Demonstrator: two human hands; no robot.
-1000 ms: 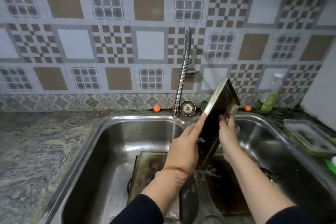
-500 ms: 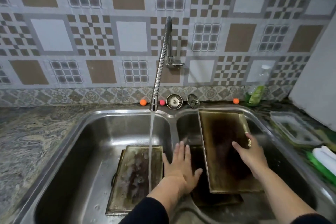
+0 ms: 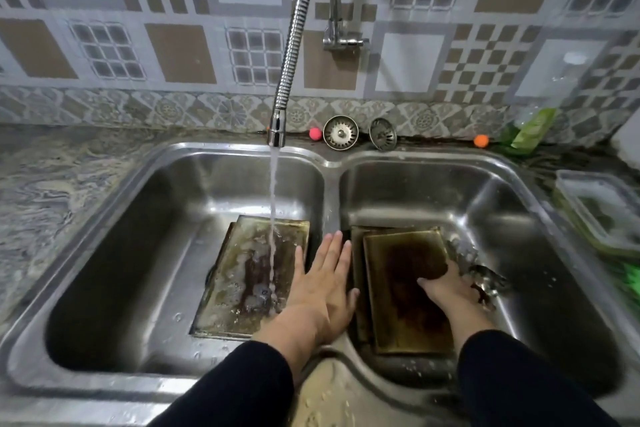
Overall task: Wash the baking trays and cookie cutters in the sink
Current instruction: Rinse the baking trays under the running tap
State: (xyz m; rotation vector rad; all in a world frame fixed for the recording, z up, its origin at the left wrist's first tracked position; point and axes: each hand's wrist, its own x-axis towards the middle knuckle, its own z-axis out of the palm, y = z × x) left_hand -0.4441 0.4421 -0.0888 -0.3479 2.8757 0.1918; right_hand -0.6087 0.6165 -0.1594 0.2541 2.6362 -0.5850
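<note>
Baking trays lie in both basins of the double sink (image 3: 332, 163): one (image 3: 249, 274) at centre frame under the running water, two stacked (image 3: 405, 291) right of centre.

My left hand (image 3: 325, 284) is stretched flat over the divider between the basins, fingers straight and slightly spread, holding nothing that I can see. My right hand (image 3: 446, 284) reaches down at the right edge of the top stacked tray, its fingers curled under that edge; I can't tell how firm the hold is. Both sleeves are dark. From the top centre, the flexible tap (image 3: 294, 38) pours a stream onto the left tray. Behind the sink, two metal strainers (image 3: 341, 132) lean against the patterned tile wall. A speckled stone counter (image 3: 48, 184) fills the left side, and a clear lidded container (image 3: 602, 211) sits at the right edge.
</note>
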